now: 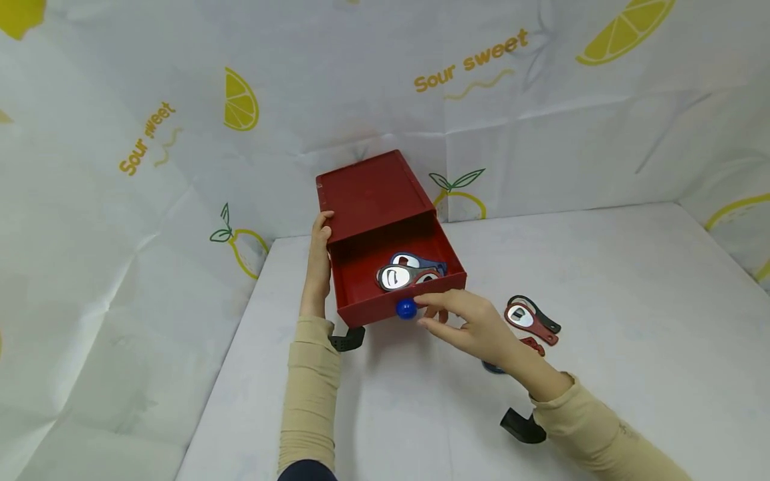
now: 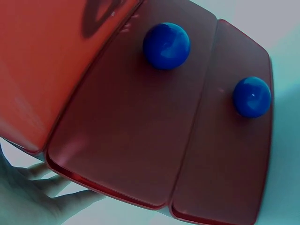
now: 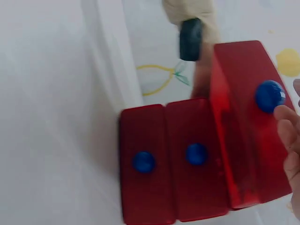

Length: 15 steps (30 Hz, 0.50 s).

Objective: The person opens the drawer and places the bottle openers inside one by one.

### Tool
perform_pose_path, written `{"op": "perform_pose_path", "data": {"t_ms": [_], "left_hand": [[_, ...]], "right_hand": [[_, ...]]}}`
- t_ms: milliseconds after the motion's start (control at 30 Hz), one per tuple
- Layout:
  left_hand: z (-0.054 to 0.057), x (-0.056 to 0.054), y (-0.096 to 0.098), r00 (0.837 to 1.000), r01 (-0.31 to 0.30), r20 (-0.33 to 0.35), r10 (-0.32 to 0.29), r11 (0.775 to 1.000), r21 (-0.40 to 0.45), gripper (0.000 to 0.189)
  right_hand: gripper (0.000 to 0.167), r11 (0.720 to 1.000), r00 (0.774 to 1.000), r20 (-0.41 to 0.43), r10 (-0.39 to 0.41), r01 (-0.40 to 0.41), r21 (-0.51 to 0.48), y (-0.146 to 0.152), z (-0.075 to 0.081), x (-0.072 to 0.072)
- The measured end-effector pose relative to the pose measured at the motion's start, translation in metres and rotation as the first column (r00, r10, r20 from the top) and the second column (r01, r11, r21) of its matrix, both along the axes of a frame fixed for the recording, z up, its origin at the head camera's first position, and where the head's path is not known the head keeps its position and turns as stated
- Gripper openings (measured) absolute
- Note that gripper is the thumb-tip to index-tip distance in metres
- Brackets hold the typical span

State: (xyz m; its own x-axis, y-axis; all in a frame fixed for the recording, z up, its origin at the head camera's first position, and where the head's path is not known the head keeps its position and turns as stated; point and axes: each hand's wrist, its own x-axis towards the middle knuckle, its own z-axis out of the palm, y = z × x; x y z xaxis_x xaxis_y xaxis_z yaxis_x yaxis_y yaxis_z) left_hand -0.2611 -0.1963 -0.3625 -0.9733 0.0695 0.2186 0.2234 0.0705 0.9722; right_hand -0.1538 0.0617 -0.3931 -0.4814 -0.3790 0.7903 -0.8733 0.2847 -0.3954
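Right hand [image 1: 481,327] here, fingers parted, empty, the knob [image 1: 406,308] leftward, right at its fingertips; left hand [image 1: 317,267], fingers outstretched, against the box [image 1: 374,194].

The cabinet [image 1: 373,194] is deep red, as are its top drawer [image 1: 363,312] and two lower drawer fronts [image 3: 145,197]; the round knobs [image 1: 406,308] are glossy blue. Within the drawer, a blue-rimmed mirror [image 1: 438,266], a dark grey-rimmed mirror [image 1: 395,278] and a red-rimmed mirror [image 1: 428,275] show pale, silvery faces. The table [image 1: 637,300] is plain white; on it, a red mirror [image 1: 529,322] overlaps a blackish mirror [image 1: 547,322]. Sleeves [image 1: 313,394]: solid beige. Wrist fittings [image 1: 347,341]: black. Backdrop [image 1: 361,80]: white, printed with yellow lemons, green-outlined leaves and orange "Sour sweet" lettering.
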Motion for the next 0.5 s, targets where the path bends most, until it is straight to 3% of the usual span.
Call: {"op": "perform_pose_path", "data": {"t_ms": [133, 233, 500], "left_hand": [[0.002, 0.002, 0.0, 0.999, 0.005, 0.042, -0.005, 1.0, 0.002, 0.046], [0.002, 0.003, -0.001, 0.997, 0.018, 0.07, -0.018, 1.0, -0.004, 0.048], [0.003, 0.003, -0.005, 0.999, 0.011, 0.052, -0.009, 0.999, -0.031, 0.045]], "right_hand": [[0.033, 0.997, 0.992, 0.119, 0.044, -0.051, 0.055, -0.005, -0.011, 0.001], [0.04, 0.998, 0.978, 0.202, 0.055, -0.063, 0.032, -0.008, -0.018, 0.002], [0.032, 0.997, 0.98, 0.192, -0.052, 0.061, -0.042, -0.022, -0.017, -0.004]]}}
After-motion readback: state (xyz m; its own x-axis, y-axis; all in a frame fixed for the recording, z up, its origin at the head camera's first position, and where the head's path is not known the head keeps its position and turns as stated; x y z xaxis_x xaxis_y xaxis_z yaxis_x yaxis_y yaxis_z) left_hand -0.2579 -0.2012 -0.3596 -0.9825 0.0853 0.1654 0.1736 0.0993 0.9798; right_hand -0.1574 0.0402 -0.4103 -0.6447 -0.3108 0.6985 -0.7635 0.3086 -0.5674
